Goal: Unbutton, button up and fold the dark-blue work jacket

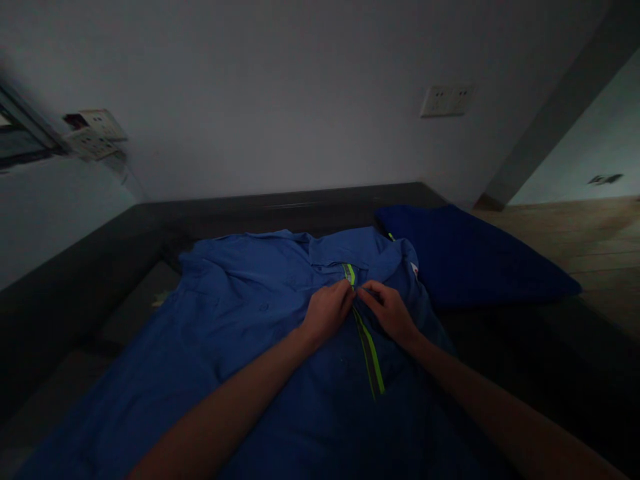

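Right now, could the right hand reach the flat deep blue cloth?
Probably yes: between the right hand and the deep blue cloth lies only the lighter blue garment, no visible barrier.

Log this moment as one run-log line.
left hand, right hand: fingertips close together at green-edged strip | grip: unclear | blue garment: spread, rumpled | darker blue item: right of garment

garment [240, 317] blue; stripe [369, 350] neon-yellow, grey; cloth [475, 260] darker blue, seemingly plain

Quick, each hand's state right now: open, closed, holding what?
Left hand: closed, pinching the blue cloth garment near its grey strip with neon-yellow edges.
Right hand: closed, pinching there too; exactly which part is too small to tell.
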`<state>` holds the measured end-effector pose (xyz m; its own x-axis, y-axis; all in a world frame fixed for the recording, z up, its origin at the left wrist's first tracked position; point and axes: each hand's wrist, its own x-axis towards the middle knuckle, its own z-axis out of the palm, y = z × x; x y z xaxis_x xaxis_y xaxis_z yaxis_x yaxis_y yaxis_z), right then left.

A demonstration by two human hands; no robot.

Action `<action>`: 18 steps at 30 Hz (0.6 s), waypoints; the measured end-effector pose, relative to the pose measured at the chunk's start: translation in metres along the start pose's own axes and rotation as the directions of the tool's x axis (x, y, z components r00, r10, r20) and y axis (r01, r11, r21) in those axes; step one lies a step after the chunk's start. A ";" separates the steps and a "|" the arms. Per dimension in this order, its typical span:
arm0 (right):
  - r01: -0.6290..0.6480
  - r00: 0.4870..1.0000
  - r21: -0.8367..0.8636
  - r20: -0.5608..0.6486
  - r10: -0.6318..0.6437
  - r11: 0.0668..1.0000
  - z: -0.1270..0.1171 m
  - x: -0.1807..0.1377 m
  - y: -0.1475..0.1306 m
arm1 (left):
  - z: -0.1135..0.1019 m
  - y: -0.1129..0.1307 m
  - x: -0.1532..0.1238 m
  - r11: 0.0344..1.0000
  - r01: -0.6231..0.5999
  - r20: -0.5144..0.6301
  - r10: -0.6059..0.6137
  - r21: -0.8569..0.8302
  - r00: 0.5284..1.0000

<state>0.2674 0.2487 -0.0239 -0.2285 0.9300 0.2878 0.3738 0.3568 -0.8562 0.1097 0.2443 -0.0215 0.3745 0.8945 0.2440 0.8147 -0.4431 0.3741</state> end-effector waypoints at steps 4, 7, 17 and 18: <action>0.026 0.994 -0.096 -0.100 -0.036 0.995 0.001 -0.002 0.000 | 0.005 -0.006 0.000 0.980 -0.039 -0.037 0.032 -0.197 0.999; 0.040 0.992 -0.139 -0.117 -0.056 0.989 0.001 -0.004 0.001 | 0.008 -0.009 0.000 0.951 -0.038 -0.058 0.021 -0.306 0.998; 0.195 0.972 -0.294 -0.069 -0.224 0.936 0.004 -0.009 0.006 | 0.010 -0.010 0.002 0.890 -0.002 -0.050 -0.024 -0.456 0.998; 0.212 0.968 -0.305 -0.064 -0.242 0.928 0.004 -0.009 0.007 | 0.010 -0.010 0.002 0.882 -0.001 -0.054 -0.028 -0.471 0.998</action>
<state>0.2682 0.2420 -0.0342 -0.2540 0.8197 0.5134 0.5731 0.5552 -0.6028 0.1064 0.2511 -0.0338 0.3271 0.9022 0.2811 0.5099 -0.4190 0.7513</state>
